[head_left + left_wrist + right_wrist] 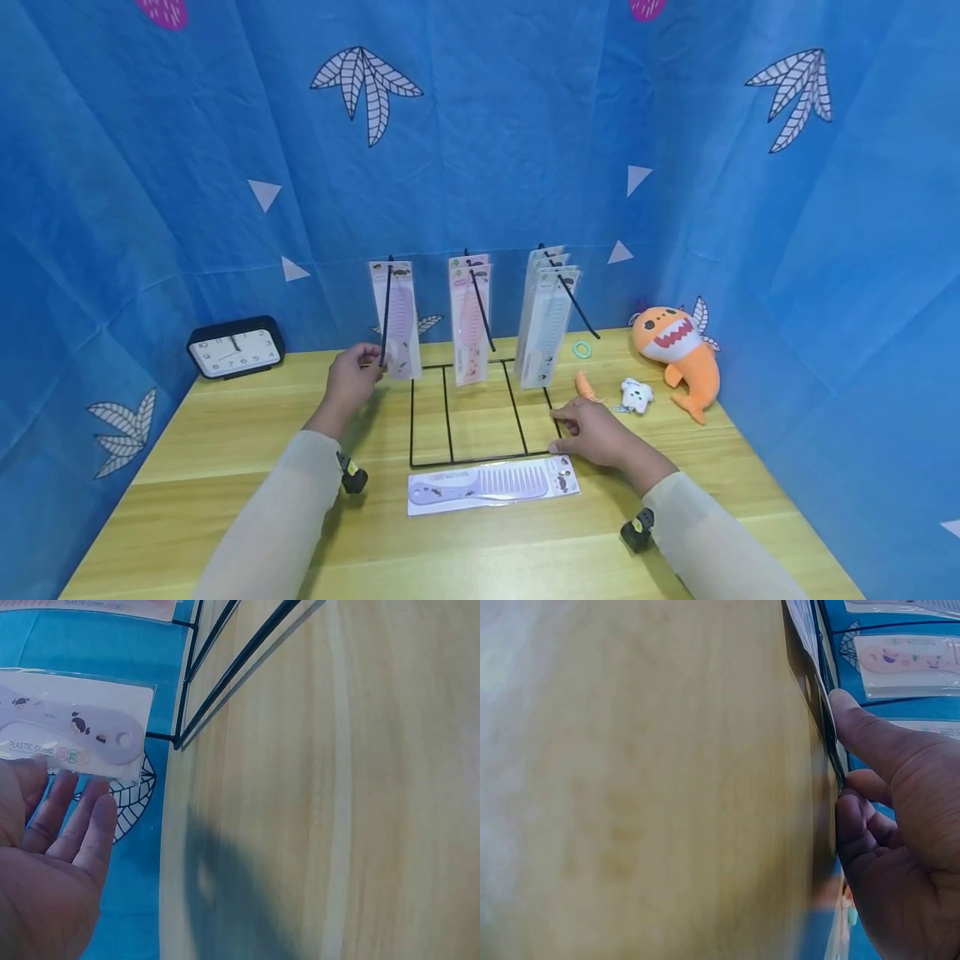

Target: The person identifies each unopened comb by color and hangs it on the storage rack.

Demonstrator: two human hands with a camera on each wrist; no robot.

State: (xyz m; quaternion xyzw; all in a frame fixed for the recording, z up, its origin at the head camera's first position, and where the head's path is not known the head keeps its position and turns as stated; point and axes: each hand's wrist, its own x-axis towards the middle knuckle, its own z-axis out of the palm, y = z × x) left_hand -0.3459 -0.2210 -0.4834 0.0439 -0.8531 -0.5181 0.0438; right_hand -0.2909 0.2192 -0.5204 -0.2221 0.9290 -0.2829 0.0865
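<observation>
A black wire rack stands on the table, with packaged combs hanging from its prongs. In the head view my left hand is at the lower left edge of the hanging purple comb package. The left wrist view shows its fingers loosely extended under the bottom end of that package; thumb contact is unclear. My right hand pinches the front right corner of the rack base, thumb and fingertips at the wire in the right wrist view. Another purple comb package lies flat before the rack.
Pink comb packages hang in the middle and green ones at the right. A clock stands back left. To the right are an orange shark plush, a small white toy, an orange piece and a green ring.
</observation>
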